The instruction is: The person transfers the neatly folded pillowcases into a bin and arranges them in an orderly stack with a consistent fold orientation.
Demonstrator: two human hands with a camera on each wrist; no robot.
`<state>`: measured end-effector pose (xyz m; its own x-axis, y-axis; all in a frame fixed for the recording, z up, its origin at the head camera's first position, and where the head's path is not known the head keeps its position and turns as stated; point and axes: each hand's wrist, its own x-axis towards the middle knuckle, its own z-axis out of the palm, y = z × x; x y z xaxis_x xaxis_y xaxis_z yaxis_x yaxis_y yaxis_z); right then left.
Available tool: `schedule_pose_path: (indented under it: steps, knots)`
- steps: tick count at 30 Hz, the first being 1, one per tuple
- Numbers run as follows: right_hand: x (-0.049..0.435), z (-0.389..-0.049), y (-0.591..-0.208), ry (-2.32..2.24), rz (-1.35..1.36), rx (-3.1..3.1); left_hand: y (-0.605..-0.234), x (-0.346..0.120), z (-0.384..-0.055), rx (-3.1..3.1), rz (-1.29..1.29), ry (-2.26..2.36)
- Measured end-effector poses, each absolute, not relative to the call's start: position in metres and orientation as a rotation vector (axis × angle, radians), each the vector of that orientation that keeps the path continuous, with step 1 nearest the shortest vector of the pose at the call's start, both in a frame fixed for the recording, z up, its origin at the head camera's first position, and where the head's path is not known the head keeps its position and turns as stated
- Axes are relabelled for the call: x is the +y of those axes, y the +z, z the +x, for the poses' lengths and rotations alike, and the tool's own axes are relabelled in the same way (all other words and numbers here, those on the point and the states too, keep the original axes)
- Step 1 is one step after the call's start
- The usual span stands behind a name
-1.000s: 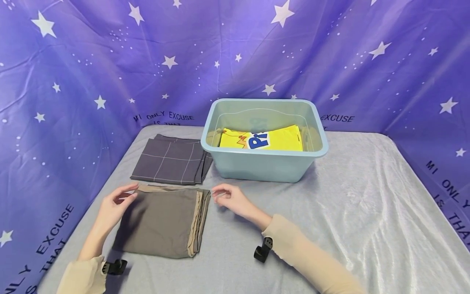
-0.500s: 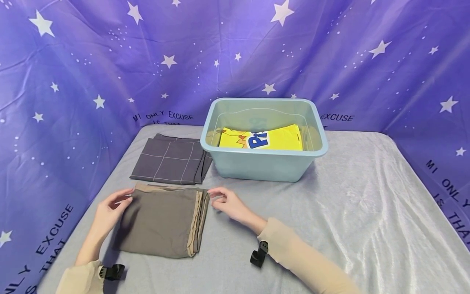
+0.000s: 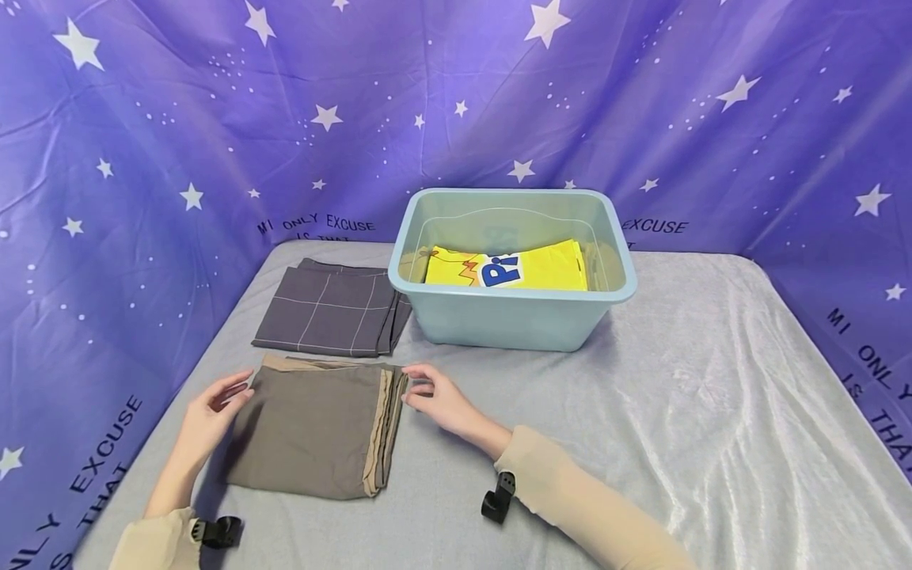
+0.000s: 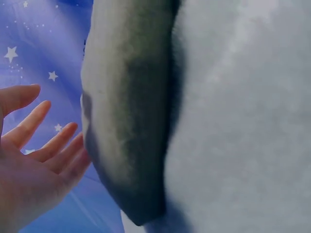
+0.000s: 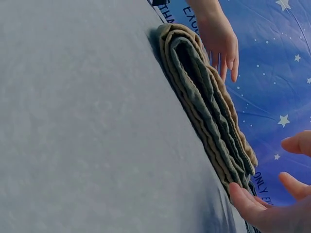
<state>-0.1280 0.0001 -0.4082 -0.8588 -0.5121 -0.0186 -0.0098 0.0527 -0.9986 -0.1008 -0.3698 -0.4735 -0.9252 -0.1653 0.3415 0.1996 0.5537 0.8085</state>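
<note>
A folded brown cloth (image 3: 306,427) with tan inner layers lies on the bed-like grey surface at the front left. My left hand (image 3: 207,419) is beside its left edge, fingers apart and loosely bent. In the left wrist view, those fingers (image 4: 53,145) reach alongside the cloth's rounded fold (image 4: 129,121). My right hand (image 3: 445,404) is at the cloth's far right corner, with relaxed fingers touching the side. From the right wrist, the stacked layers (image 5: 209,111) show edge-on, and one fingertip (image 5: 238,191) meets their near end. Neither hand grips the cloth.
Behind the brown cloth lies a folded dark grey checked cloth (image 3: 321,313). A light blue plastic bin (image 3: 509,321) stands to its right, holding a folded yellow cloth (image 3: 549,269) with blue lettering. Grey fabric (image 3: 677,419) covers the table. A purple starry curtain (image 3: 456,71) hangs around.
My left hand has drawn back left and nearer to me along the cloth's edge. My right hand has shifted slightly left, up to the cloth's right side. The bin has stayed put.
</note>
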Motion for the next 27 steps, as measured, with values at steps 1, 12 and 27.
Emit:
schedule_pose_path:
  steps: [1, 12, 27]
  knots:
    - [-0.001, -0.128, -0.409, -1.864, -0.518, 1.964, -0.474, -0.370, -0.101, -2.422, -0.021, -1.326]
    - [-0.009, -0.136, -0.444, -1.819, -0.506, 2.004, -0.455, -0.357, -0.087, -2.545, 0.012, -1.407]
    - [-0.012, -0.131, -0.439, -1.830, -0.467, 1.901, -0.439, -0.351, -0.082, -2.767, 0.119, -1.365]
